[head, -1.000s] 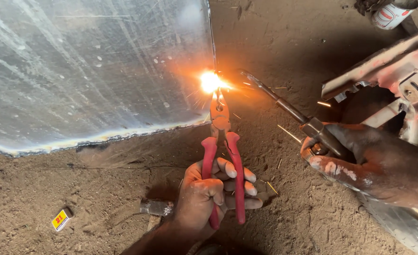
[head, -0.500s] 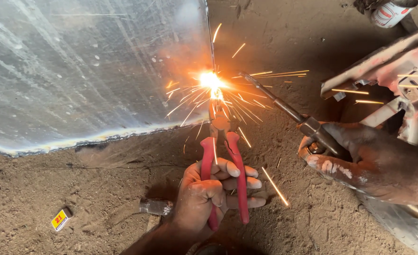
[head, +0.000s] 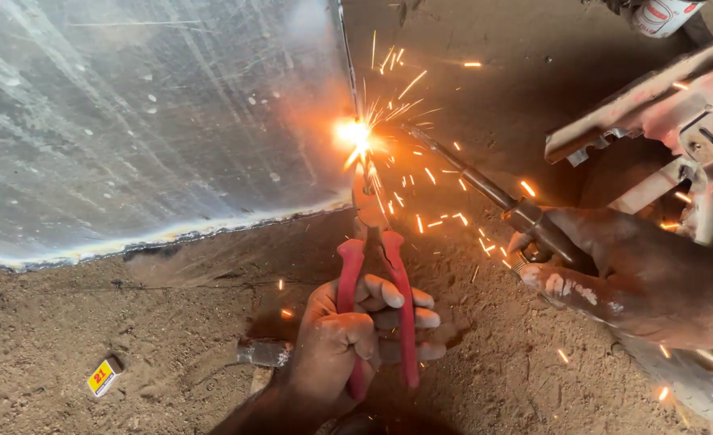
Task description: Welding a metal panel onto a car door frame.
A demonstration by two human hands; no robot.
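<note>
Left hand [head: 348,342], bottom centre of the frame, is wrapped tight around a pair of red-handled pliers [head: 376,266], fingers [head: 396,296] curled over both handles and squeezing them together. The pliers point straight up the frame, nose right at the bright arc [head: 355,133] just above centre; the glare makes it hard to tell exactly what the tip is pinching.

Right hand [head: 638,278], at the right edge around mid-height, is clenched around the grip of an electrode holder [head: 533,225]. A thin welding rod [head: 453,165] runs from it up and to the left, ending in that same glowing spot. Orange sparks [head: 429,173] are flying everywhere around the centre, mostly to the right and upward, some landing down on the dirt floor [head: 131,346].

The arc sits right on the vertical right edge of a big scratched grey metal sheet [head: 147,121] that fills the whole upper left of the frame. Its lower edge meets the ground along a rough curved line.

Other stuff lying around: a small yellow and red box [head: 102,377] in the lower left on the dirt, a short metal piece [head: 261,352] just left of the left hand, a rusty whitish metal frame [head: 670,113] in the upper right, and a white can [head: 664,14] at the top right edge, partly cut off.
</note>
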